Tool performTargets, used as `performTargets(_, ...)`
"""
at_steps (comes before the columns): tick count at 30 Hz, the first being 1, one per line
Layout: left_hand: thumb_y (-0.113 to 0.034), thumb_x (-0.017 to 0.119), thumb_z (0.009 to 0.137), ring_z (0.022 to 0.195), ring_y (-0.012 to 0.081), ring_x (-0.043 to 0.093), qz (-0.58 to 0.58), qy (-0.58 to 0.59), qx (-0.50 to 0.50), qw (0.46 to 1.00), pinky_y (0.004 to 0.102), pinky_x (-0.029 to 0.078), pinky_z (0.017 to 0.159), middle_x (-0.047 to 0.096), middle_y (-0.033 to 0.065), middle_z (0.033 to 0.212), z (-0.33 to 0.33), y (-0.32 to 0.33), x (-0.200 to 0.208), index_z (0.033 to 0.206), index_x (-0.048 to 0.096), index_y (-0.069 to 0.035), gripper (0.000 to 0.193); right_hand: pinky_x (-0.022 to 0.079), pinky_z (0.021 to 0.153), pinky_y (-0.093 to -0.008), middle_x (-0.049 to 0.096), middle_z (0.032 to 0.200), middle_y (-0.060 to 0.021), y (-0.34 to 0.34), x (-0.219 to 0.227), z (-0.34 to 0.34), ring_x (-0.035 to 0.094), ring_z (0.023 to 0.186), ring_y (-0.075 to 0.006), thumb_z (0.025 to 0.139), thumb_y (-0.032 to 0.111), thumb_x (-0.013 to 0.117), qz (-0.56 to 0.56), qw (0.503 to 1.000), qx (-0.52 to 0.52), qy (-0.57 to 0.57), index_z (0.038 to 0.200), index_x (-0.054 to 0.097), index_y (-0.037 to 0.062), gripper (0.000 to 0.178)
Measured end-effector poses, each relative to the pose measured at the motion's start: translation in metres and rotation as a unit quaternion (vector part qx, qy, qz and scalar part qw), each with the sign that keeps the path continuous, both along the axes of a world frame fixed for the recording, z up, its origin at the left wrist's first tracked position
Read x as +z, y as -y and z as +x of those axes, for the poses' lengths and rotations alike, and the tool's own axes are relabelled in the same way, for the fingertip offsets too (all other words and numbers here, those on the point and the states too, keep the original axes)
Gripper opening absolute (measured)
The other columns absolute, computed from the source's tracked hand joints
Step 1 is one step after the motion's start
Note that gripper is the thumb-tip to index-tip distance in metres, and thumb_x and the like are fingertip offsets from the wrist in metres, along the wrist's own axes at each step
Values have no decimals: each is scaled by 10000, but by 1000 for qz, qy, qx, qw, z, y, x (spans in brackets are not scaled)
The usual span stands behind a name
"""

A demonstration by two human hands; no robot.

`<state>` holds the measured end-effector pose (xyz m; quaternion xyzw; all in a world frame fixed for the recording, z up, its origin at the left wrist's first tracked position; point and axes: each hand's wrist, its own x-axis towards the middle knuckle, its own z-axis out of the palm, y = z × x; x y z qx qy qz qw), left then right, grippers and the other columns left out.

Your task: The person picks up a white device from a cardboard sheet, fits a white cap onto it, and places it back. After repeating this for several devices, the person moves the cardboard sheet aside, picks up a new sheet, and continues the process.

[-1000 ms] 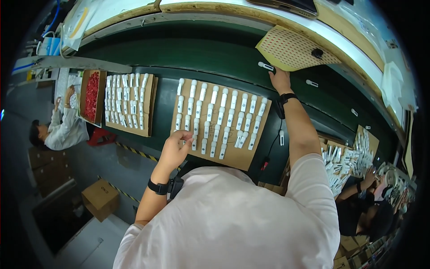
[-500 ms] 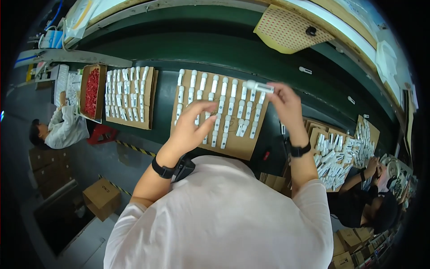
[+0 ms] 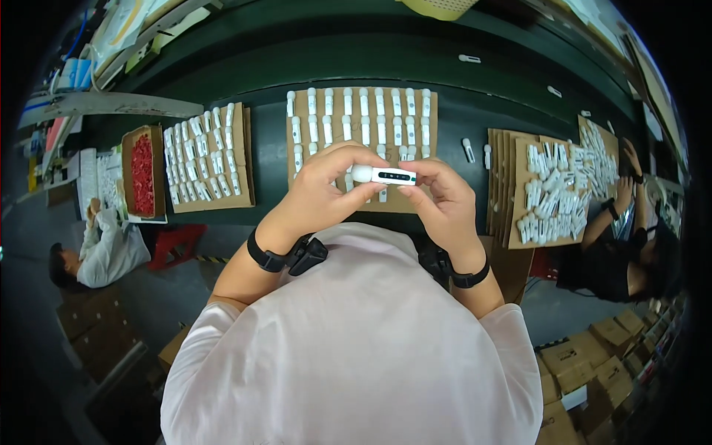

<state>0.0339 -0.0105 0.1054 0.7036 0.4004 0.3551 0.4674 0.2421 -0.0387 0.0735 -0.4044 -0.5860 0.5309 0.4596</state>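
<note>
A small white handheld device (image 3: 384, 175) with a rounded pale head and a dark button panel lies level between my two hands, in front of my chest. My left hand (image 3: 317, 185) pinches it by its rounded-head end, thumb below and fingers above. At the opposite end, the thumb and fingers of my right hand (image 3: 447, 199) grip its body. Just beyond is a cardboard sheet (image 3: 338, 111) bearing rows of similar white devices, heads pointing away from me. My hands cover part of the nearest rows.
Left of the sheet sits another device-covered board (image 3: 247, 159), then a box of red parts (image 3: 127, 170). Stacked cardboard sheets (image 3: 501, 189) with heaped devices (image 3: 552, 194) lie right. Loose devices rest on the green bench (image 3: 245, 70). One person (image 3: 111, 245) works left, another (image 3: 604, 259) right.
My right hand has brought the device from above the sheet's far right corner to the middle. My left hand, empty before, now holds its other end. The whole view has turned somewhat.
</note>
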Motion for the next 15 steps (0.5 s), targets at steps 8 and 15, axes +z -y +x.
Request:
performTargets(8, 13, 729, 725, 927, 241, 621, 119, 11, -38, 992, 331, 471, 848, 662, 111, 968, -18, 12, -1, 999, 649, -19, 287, 473, 854, -264, 619, 1060, -86, 28, 16, -29, 589, 954, -138, 859, -46, 635, -89, 992, -26, -79, 1125, 589, -47, 270)
performTargets(15, -18, 737, 753, 943, 211, 611, -9, 51, -38, 998, 316, 460, 861, 656, 87, 976, -34, 24, 4, 1021, 634, -22, 287, 474, 804, -272, 634, 995, -80, 37, 17, -37, 597, 915, -162, 813, -54, 665, 73, 993, -52, 73, 1134, 597, -5, 331)
